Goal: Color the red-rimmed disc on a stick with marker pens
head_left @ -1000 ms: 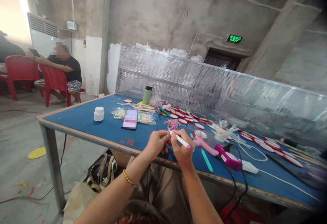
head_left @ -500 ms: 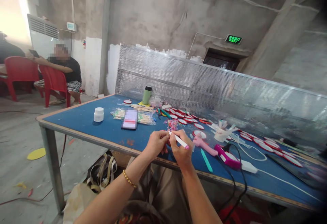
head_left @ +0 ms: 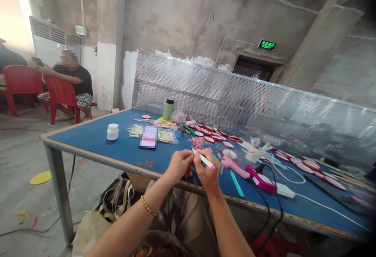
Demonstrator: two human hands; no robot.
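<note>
My right hand is closed around a white marker pen with a pink-purple end, its tip pointing toward my left hand. My left hand is pinched beside that tip; what its fingers hold is too small to make out. Both hands meet over the front edge of the blue table. Just beyond them lies a heap of small colourful bands. A pink glue gun and a teal cutter-like tool rest to the right of my right hand.
A white jar, a phone-like device on bagged sticks, and a green bottle stand left. Red-rimmed white discs spread along the back. A white cup, magenta device and cables occupy the right. A person sits far left.
The view has shifted very slightly. My hands stay together at the pen tip, and the pen's rear end has moved a little; little else differs.
</note>
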